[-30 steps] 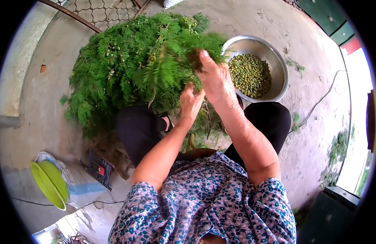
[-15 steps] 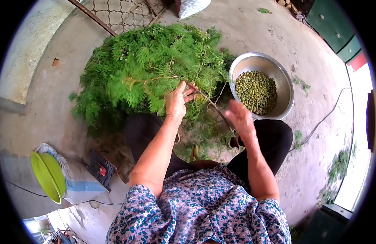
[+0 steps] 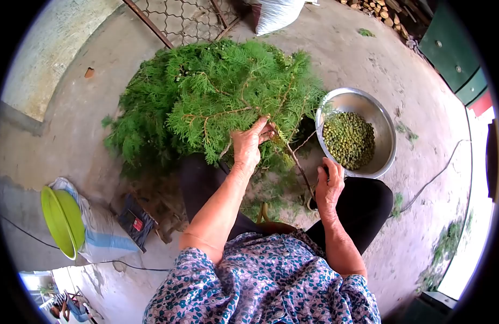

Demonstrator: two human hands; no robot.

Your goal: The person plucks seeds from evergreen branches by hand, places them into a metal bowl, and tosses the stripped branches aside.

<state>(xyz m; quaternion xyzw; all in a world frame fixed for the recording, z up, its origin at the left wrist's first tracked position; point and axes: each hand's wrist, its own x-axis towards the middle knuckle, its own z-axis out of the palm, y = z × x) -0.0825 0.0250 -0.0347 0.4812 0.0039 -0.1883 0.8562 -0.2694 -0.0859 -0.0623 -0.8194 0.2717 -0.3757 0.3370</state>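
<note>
My left hand (image 3: 248,146) is closed around a leafy evergreen branch (image 3: 300,171), whose bare stem slants down to the right between my knees. Its feathery green sprays fan out over a large heap of cut greenery (image 3: 147,108). Beside the near rim of a metal bowl (image 3: 388,135), my right hand (image 3: 330,186) has its fingers curled in; whether anything lies inside them is hidden. Small round green-brown cones or berries (image 3: 349,141) partly fill the bowl.
At the lower left a lime-green basin (image 3: 62,224) leans on a white sack (image 3: 106,237). A full white sack (image 3: 276,15) and a metal mesh frame (image 3: 176,21) are beyond the heap. Firewood (image 3: 387,12) and green cabinets (image 3: 449,48) stand upper right.
My right hand, blurred earlier, has come slightly down and right near the bowl, fingers curled. My left hand still grips the branch. The whole view has shifted a little.
</note>
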